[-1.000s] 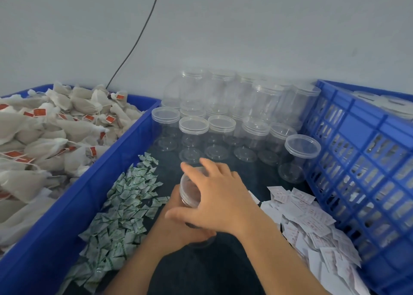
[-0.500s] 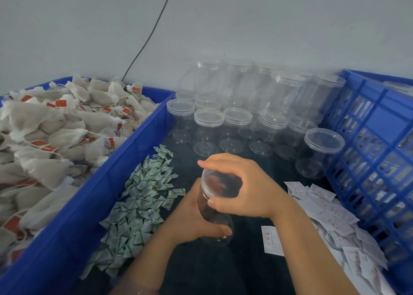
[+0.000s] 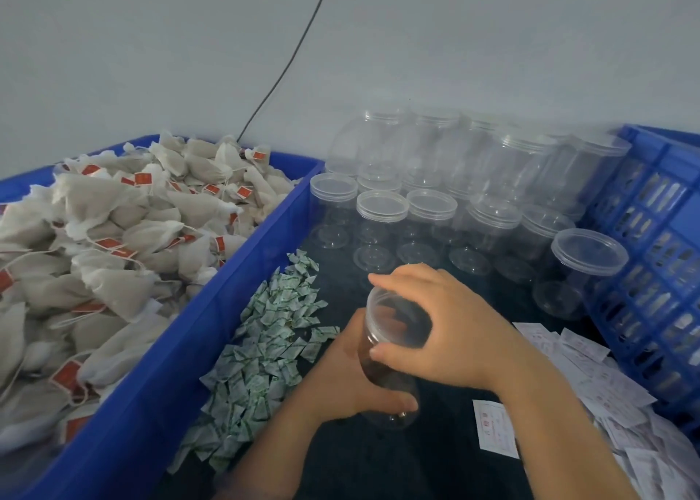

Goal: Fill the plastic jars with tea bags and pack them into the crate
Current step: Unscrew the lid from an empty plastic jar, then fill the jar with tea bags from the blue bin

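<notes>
A clear plastic jar (image 3: 394,397) is tilted above the dark table, its lid end toward me. My left hand (image 3: 341,378) grips the jar's body from the left and below. My right hand (image 3: 443,329) curls over the jar's clear lid (image 3: 394,319), thumb on the near rim and fingers over the far rim. The jar looks empty. Tea bags (image 3: 113,257) with red tags fill a blue bin (image 3: 212,310) on the left. A blue slatted crate (image 3: 651,264) stands at the right.
Several empty lidded jars (image 3: 428,211) stand in rows against the wall. Small green-white sachets (image 3: 265,348) lie beside the bin. White paper slips (image 3: 591,393) are scattered by the crate. A black cable (image 3: 288,67) runs up the wall.
The jar has tipped so its lid faces me more, and both hands have shifted with it. My view has swung slightly left and closer.
</notes>
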`<action>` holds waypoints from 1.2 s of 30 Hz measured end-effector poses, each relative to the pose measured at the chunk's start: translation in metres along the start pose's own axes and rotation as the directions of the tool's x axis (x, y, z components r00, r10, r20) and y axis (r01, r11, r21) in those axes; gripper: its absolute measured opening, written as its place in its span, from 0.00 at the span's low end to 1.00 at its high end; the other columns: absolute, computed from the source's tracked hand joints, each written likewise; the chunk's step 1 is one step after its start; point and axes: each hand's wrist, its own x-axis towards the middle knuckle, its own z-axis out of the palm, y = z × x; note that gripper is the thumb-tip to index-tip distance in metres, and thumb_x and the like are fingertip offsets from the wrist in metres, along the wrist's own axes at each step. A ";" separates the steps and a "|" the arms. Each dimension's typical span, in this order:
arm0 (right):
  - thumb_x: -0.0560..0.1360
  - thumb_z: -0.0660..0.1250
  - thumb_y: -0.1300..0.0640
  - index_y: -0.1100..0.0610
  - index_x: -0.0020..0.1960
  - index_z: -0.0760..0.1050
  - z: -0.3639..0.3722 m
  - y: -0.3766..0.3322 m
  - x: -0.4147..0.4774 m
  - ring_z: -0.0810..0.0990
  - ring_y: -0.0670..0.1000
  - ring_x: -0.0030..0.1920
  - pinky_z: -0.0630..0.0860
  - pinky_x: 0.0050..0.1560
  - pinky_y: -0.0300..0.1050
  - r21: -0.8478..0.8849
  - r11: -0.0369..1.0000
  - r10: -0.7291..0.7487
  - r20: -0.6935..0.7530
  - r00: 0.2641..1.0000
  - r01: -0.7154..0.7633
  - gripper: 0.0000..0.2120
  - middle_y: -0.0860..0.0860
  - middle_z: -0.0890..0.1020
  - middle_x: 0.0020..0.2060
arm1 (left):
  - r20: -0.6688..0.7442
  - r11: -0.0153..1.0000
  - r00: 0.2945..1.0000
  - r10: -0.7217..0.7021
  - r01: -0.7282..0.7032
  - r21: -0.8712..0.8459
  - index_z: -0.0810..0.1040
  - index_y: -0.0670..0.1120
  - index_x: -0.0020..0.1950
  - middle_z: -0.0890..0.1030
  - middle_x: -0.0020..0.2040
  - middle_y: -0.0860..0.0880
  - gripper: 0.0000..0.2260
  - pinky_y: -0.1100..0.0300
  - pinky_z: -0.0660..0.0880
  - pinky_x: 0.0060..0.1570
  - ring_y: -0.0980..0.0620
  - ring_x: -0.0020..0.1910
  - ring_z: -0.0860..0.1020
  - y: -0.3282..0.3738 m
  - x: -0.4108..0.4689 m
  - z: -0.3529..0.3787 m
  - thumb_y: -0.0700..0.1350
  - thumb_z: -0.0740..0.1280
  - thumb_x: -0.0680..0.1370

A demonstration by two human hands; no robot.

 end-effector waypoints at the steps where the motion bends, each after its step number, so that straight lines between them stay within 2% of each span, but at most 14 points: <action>1: 0.66 0.72 0.38 0.37 0.71 0.65 0.000 0.006 0.000 0.68 0.40 0.63 0.66 0.65 0.42 0.074 0.997 -0.023 -0.001 1.000 0.023 0.35 0.33 0.68 0.63 | 0.016 1.000 1.000 -0.004 0.004 -0.027 0.68 0.44 0.64 0.79 0.57 0.50 0.35 0.66 0.75 0.50 0.58 0.56 0.79 0.001 0.000 0.000 0.30 0.78 0.61; 5: 0.65 0.72 0.46 0.41 0.66 0.73 0.009 0.014 0.000 0.77 0.45 0.61 0.74 0.62 0.47 0.448 0.865 -0.110 -0.273 0.956 0.227 0.29 0.41 0.77 0.61 | 0.019 0.993 1.000 -0.017 0.019 -0.118 0.66 0.44 0.67 0.77 0.62 0.44 0.39 0.49 0.73 0.64 0.48 0.63 0.76 0.001 0.001 0.002 0.37 0.78 0.59; 7: 0.64 0.72 0.43 0.40 0.60 0.78 0.004 0.021 0.007 0.83 0.51 0.54 0.79 0.51 0.47 0.732 0.598 0.138 -0.496 0.857 0.327 0.24 0.46 0.80 0.60 | -0.034 0.985 0.998 -0.062 0.055 -0.160 0.66 0.47 0.66 0.76 0.64 0.46 0.41 0.49 0.69 0.68 0.50 0.64 0.75 0.000 -0.001 -0.002 0.43 0.78 0.56; 10: 0.72 0.67 0.44 0.48 0.58 0.77 0.012 0.044 0.026 0.85 0.58 0.43 0.82 0.38 0.50 0.964 0.026 0.589 -0.229 0.775 0.265 0.17 0.56 0.82 0.53 | -0.106 0.994 0.993 -0.060 0.050 -0.095 0.65 0.54 0.66 0.74 0.66 0.52 0.43 0.60 0.70 0.66 0.60 0.64 0.74 -0.002 -0.003 -0.005 0.48 0.79 0.54; 12: 0.79 0.60 0.49 0.55 0.58 0.75 0.043 0.052 0.032 0.84 0.57 0.40 0.81 0.36 0.50 0.999 -0.040 0.667 0.003 0.745 0.032 0.13 0.58 0.82 0.51 | -0.147 0.999 0.988 -0.048 0.044 -0.026 0.61 0.61 0.69 0.71 0.66 0.57 0.50 0.63 0.70 0.64 0.64 0.64 0.72 -0.004 -0.002 -0.003 0.51 0.81 0.52; 15: 0.82 0.57 0.56 0.55 0.69 0.69 0.088 0.062 0.032 0.83 0.55 0.51 0.79 0.46 0.50 0.994 0.061 0.762 0.015 0.647 -0.096 0.16 0.59 0.81 0.58 | -0.188 0.999 0.982 -0.031 0.038 0.033 0.55 0.74 0.66 0.69 0.64 0.64 0.52 0.70 0.69 0.61 0.71 0.63 0.69 -0.009 -0.001 0.000 0.57 0.81 0.51; 18: 0.82 0.58 0.52 0.55 0.74 0.64 0.101 0.064 0.028 0.64 0.53 0.73 0.62 0.71 0.50 0.754 0.564 0.677 -0.191 0.711 -0.336 0.22 0.54 0.66 0.74 | -0.249 0.997 0.968 -0.017 0.035 0.067 0.62 0.73 0.63 0.72 0.59 0.70 0.44 0.76 0.68 0.55 0.73 0.60 0.70 -0.008 -0.003 -0.002 0.58 0.80 0.53; 20: 0.82 0.59 0.52 0.55 0.74 0.65 0.101 0.056 0.024 0.53 0.50 0.77 0.53 0.74 0.45 0.622 0.736 0.561 -0.341 0.755 -0.266 0.21 0.51 0.60 0.77 | -0.303 0.999 0.953 -0.019 0.029 0.030 0.66 0.67 0.63 0.74 0.61 0.64 0.42 0.74 0.69 0.56 0.69 0.61 0.72 -0.005 -0.003 -0.003 0.56 0.80 0.53; 23: 0.77 0.62 0.41 0.51 0.69 0.69 0.093 0.036 0.011 0.66 0.47 0.73 0.63 0.71 0.41 0.754 0.654 0.321 -0.353 0.879 0.064 0.24 0.48 0.70 0.71 | -0.344 0.998 0.938 -0.053 0.038 -0.048 0.65 0.61 0.64 0.73 0.64 0.57 0.41 0.68 0.72 0.58 0.63 0.63 0.73 0.010 -0.004 -0.004 0.55 0.79 0.54; 26: 0.60 0.68 0.24 0.51 0.72 0.63 0.081 0.018 0.008 0.73 0.46 0.68 0.73 0.65 0.43 0.876 0.452 0.103 -0.241 0.965 0.170 0.50 0.48 0.75 0.66 | -0.322 0.997 0.943 -0.077 0.071 -0.031 0.64 0.57 0.67 0.74 0.64 0.55 0.40 0.65 0.73 0.60 0.61 0.63 0.73 0.029 -0.008 -0.011 0.49 0.81 0.61; 29: 0.57 0.79 0.37 0.51 0.72 0.62 0.071 0.003 0.015 0.76 0.49 0.65 0.76 0.58 0.40 0.867 0.441 -0.077 -0.220 0.973 0.231 0.49 0.47 0.78 0.64 | -0.248 0.989 0.959 -0.134 0.116 -0.086 0.67 0.54 0.64 0.78 0.59 0.53 0.28 0.66 0.76 0.54 0.63 0.56 0.78 0.059 -0.017 -0.027 0.41 0.76 0.70; 31: 0.55 0.82 0.53 0.44 0.69 0.65 0.072 -0.005 0.022 0.80 0.49 0.60 0.78 0.52 0.37 0.866 0.444 -0.105 -0.205 0.973 0.231 0.46 0.47 0.80 0.60 | -0.196 0.983 0.963 -0.184 0.175 -0.064 0.69 0.52 0.67 0.77 0.63 0.53 0.22 0.62 0.76 0.57 0.60 0.57 0.79 0.088 -0.026 -0.037 0.52 0.70 0.75; 34: 0.57 0.81 0.56 0.49 0.73 0.59 0.082 -0.018 0.034 0.78 0.43 0.61 0.77 0.52 0.33 0.835 0.491 -0.045 -0.262 0.964 0.249 0.51 0.42 0.78 0.62 | -0.307 0.898 0.926 -0.219 0.315 0.307 0.66 0.51 0.72 0.72 0.68 0.56 0.41 0.67 0.66 0.64 0.65 0.65 0.70 0.130 -0.029 -0.065 0.73 0.61 0.66; 36: 0.57 0.83 0.52 0.47 0.75 0.56 0.089 -0.026 0.044 0.74 0.41 0.65 0.74 0.60 0.36 0.795 0.550 -0.028 -0.291 0.956 0.258 0.54 0.38 0.75 0.65 | -0.431 0.807 0.899 -0.082 0.314 0.501 0.76 0.51 0.51 0.79 0.48 0.56 0.24 0.81 0.66 0.43 0.75 0.45 0.75 0.153 -0.020 -0.101 0.69 0.61 0.70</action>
